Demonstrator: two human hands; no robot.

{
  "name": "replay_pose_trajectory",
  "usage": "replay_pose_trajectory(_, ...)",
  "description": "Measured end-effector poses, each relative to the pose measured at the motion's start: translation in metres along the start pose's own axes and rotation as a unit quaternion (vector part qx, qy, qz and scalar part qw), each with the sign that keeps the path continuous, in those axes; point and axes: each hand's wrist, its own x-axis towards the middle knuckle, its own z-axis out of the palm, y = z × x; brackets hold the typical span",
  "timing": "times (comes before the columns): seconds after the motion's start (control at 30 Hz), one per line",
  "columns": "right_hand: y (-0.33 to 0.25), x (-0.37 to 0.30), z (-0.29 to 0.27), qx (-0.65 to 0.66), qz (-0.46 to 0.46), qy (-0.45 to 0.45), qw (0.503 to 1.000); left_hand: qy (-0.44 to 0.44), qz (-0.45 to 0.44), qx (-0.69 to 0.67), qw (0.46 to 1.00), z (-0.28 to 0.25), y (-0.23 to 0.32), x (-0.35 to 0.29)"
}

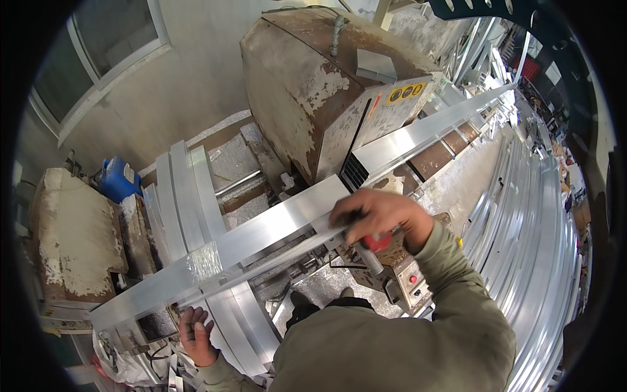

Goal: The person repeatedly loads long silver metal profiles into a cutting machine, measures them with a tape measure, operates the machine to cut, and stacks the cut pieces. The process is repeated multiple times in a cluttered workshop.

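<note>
A long silver aluminium profile (281,219) lies slanting across the saw-like machine, a strip of clear film wrapped round it near its left part. At its right end is a narrow gap, where the dark hollow ends of a second profile (431,134) show. My right hand (379,214) hovers over the front edge near that gap, fingers curved and apart, slightly blurred, with a red round knob (377,242) just beneath. Near the profile's left end, my left hand (196,336) is beside its front edge, fingers loosely bent and apart, holding nothing.
A large rusty machine housing (294,98) rises behind the gap; a smaller worn housing (75,235) stands at left beside a blue canister (119,179). Flat bars (189,196) cross under the profile. A control box (411,287) is near my right arm. Many long profiles (516,287) lie at right.
</note>
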Motion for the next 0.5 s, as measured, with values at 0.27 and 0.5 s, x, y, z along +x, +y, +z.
replay_pose_trajectory(0.27,-0.005,-0.074,-0.165,0.192,-0.187,0.447,0.854,0.03,-0.059,-0.047,0.997,-0.006,-0.027,-0.023)
replay_pose_trajectory(0.5,0.012,0.017,-0.315,0.018,-0.021,0.7,0.714,0.025,-0.076,-0.034,0.996,0.01,-0.026,-0.046)
